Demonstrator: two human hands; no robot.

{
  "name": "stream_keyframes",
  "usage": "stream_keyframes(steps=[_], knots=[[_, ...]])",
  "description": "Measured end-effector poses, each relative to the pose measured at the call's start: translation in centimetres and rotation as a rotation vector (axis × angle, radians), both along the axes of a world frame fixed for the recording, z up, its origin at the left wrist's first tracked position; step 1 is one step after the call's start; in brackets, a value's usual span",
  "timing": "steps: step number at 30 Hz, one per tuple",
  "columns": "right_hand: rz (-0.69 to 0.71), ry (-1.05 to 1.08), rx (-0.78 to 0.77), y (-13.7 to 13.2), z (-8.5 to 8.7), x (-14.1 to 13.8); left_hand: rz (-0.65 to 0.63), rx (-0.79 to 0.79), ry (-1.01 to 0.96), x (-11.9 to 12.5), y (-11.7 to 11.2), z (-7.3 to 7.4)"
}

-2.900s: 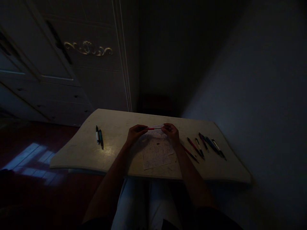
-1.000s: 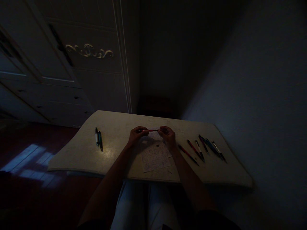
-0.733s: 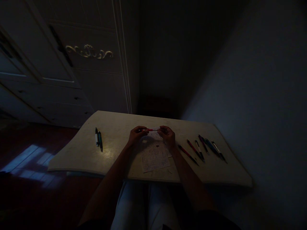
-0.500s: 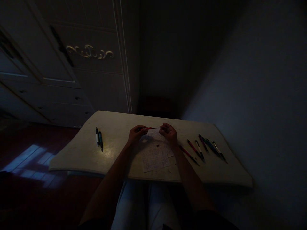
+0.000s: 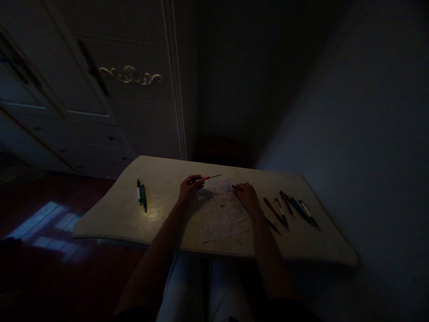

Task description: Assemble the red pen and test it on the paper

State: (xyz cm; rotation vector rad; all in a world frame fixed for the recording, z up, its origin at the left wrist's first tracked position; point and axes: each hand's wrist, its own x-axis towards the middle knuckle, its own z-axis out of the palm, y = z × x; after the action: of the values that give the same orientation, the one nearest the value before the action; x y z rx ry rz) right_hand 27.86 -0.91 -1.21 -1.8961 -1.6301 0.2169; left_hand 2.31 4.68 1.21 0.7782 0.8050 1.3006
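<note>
Left hand [image 5: 190, 188] gripping slim red pen [image 5: 209, 178], right hand [image 5: 246, 196] curled on scribbled white paper [image 5: 219, 219], grip unclear, row of dark pens [image 5: 275, 213] at right of cream tabletop [image 5: 114, 214]

You hold a slim red tool [image 5: 208, 178] with a dark tip; your paper sheet [image 5: 219, 219] carries blue-grey scribble. On the cream table [image 5: 110, 219] lie a teal pen [image 5: 144, 197], a white-and-black pen [image 5: 138, 192], and red, blue and black pens [image 5: 275, 213].

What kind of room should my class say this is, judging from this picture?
Probably a room in a home, perhaps a bedroom: a white cupboard with curly gold trim, a wooden floor, and a small desk holding pens and paper.
</note>
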Motion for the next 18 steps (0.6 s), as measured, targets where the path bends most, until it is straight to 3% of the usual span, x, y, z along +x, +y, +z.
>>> stream_keyframes(steps=[5,9,13,18], knots=[[0.047,0.121,0.113,0.3,0.1,-0.1,0.0,-0.019,-0.009,0.1,0.2,-0.2],[0.004,0.488,0.244,0.8,0.3,-0.5,-0.018,-0.022,-0.009,0.0,0.1,-0.3],[0.065,0.899,0.264,1.0,1.1,-1.2,-0.029,-0.012,-0.013,-0.1,-0.1,-0.1],[0.13,1.188,0.292,0.6,2.2,-1.9,-0.04,-0.012,-0.016,-0.1,-0.3,0.1]])
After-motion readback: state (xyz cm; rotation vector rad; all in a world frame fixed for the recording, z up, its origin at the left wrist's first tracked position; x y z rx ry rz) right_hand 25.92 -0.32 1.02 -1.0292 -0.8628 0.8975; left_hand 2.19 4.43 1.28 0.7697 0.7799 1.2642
